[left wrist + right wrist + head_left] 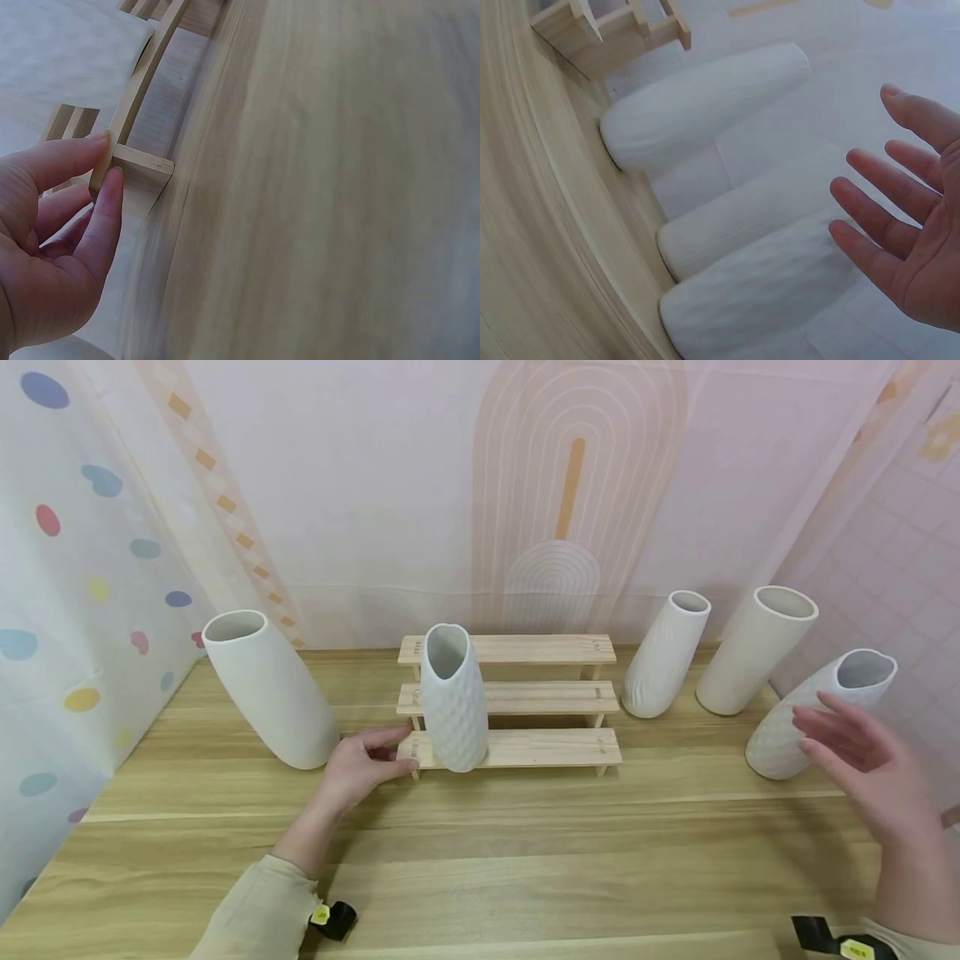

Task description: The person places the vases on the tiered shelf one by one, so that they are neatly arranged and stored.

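My left hand (362,766) pinches the left end of the lowest board of a three-tier wooden display stand (536,748), thumb and fingers at the board's end in the left wrist view. On that lowest tier, near its left end, a white dimpled vase (456,718) stands upright. A smooth white vase (273,693) is just left of this hand. Over on the right, my right hand (873,760) is raised with fingers spread and nothing in them. It overlaps a second white dimpled vase (780,735) in the head view.
Right of the stand are a slim ribbed white vase (663,660) and a taller ribbed vase (753,652). All rest on a wood-grain table (510,877). A patterned cloth backdrop (360,485) hangs behind, and a dotted cloth (67,593) on the left.
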A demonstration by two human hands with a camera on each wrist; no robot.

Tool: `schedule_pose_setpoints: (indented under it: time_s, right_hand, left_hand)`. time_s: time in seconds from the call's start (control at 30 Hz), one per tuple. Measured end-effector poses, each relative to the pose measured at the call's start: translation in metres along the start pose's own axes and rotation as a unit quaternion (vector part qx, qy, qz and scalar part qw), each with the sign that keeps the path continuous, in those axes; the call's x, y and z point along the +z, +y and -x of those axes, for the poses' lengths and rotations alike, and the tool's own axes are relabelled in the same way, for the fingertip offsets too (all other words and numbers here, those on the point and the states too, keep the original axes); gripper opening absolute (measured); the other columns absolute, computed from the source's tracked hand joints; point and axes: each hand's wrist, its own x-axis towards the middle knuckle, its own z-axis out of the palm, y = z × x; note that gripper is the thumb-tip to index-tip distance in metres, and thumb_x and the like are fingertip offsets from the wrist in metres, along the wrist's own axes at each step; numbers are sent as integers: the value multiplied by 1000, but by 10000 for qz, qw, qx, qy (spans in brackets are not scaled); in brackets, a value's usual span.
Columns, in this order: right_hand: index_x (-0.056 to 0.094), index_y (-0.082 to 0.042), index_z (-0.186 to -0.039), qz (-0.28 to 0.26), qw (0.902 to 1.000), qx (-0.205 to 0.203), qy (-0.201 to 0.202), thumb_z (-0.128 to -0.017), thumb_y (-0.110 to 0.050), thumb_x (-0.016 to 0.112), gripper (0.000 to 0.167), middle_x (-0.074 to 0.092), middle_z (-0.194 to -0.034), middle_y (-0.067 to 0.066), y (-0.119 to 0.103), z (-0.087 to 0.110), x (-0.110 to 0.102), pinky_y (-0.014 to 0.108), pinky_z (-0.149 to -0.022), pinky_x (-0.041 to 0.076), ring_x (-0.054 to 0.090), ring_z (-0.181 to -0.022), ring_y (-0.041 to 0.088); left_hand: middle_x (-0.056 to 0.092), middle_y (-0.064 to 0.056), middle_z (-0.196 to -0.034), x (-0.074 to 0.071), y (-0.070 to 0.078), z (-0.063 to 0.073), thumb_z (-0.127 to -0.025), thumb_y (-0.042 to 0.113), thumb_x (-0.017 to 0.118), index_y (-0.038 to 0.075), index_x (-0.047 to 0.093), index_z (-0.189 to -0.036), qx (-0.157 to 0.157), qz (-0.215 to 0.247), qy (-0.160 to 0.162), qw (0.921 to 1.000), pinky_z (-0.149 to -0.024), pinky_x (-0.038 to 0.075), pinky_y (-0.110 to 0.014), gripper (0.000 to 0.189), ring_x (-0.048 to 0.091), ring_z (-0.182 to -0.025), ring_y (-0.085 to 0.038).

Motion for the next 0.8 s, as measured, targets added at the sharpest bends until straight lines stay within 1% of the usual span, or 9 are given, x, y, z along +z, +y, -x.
schedule_pose_setpoints:
  time_s: [0.2, 0.27, 0.33, 0.5, 0.6, 0.67, 0.73, 0.8]
  right_hand:
    - [55, 4, -137, -325, 9974, 36, 640, -87, 27, 52, 55, 73, -110, -4, 0, 6, -14, 10, -85, 46, 67, -99, 4]
    - [56, 3, -135, -144, 9960, -1, 881, -88, 26, 52, 53, 74, -108, -5, 0, 7, -18, 9, -84, 45, 67, -98, 2]
    - [58, 5, -133, -176, 9932, -16, 1155, -87, 26, 51, 51, 74, -104, -5, 0, 7, -21, 10, -84, 45, 68, -95, 3]
    - [63, 1, -128, -173, 9847, 114, 1729, -86, 25, 54, 50, 75, -98, -6, 2, 5, -28, 9, -81, 45, 68, -89, 2]
    - [65, -4, -128, 211, 9793, 322, 1989, -83, 24, 59, 53, 72, -101, -8, 1, 2, -32, 7, -79, 46, 66, -90, 0]
    - [63, -7, -131, 648, 9753, 464, 2060, -82, 23, 61, 57, 69, -106, -11, 1, 0, -34, 6, -78, 45, 64, -92, -2]
    - [59, -10, -136, 1110, 9709, 618, 2028, -83, 20, 63, 62, 64, -110, -14, -1, -3, -36, 5, -79, 43, 61, -96, -3]
    - [52, -12, -143, 1547, 9670, 699, 1898, -84, 18, 64, 67, 60, -114, -18, -1, -6, -38, 4, -80, 42, 58, -100, -5]
  left_hand:
    - [58, -16, -136, 0, 1, 0, -81, 21, 84, 5, 64, -132, -36, -1, 12, 10000, -78, 49, -23, 57, 59, -100, -23]
    - [59, -16, -135, 0, 2, 0, -81, 21, 85, 5, 64, -132, -26, -36, 26, 10000, -78, 49, -23, 57, 60, -100, -23]
    - [59, -16, -135, 0, 2, 0, -81, 21, 84, 5, 64, -132, -11, -79, 30, 10000, -78, 49, -24, 57, 60, -100, -23]
    - [59, -16, -135, 0, 2, 0, -81, 21, 84, 4, 64, -132, 15, -160, 31, 9999, -77, 49, -24, 57, 60, -99, -23]
    - [59, -17, -135, 1, 2, 0, -81, 21, 84, 4, 64, -132, 35, -166, 15, 9999, -77, 49, -24, 58, 60, -99, -22]
    - [58, -17, -136, 1, 2, 0, -81, 21, 84, 4, 63, -132, 44, -150, 3, 9999, -77, 49, -24, 58, 60, -99, -22]
    - [58, -17, -136, 0, 1, 0, -81, 21, 84, 4, 63, -133, 46, -141, 3, 9999, -77, 49, -24, 58, 60, -99, -23]
    - [58, -16, -136, 0, 1, 0, -81, 21, 84, 5, 63, -133, 46, -130, 11, 9999, -78, 49, -23, 58, 60, -99, -23]
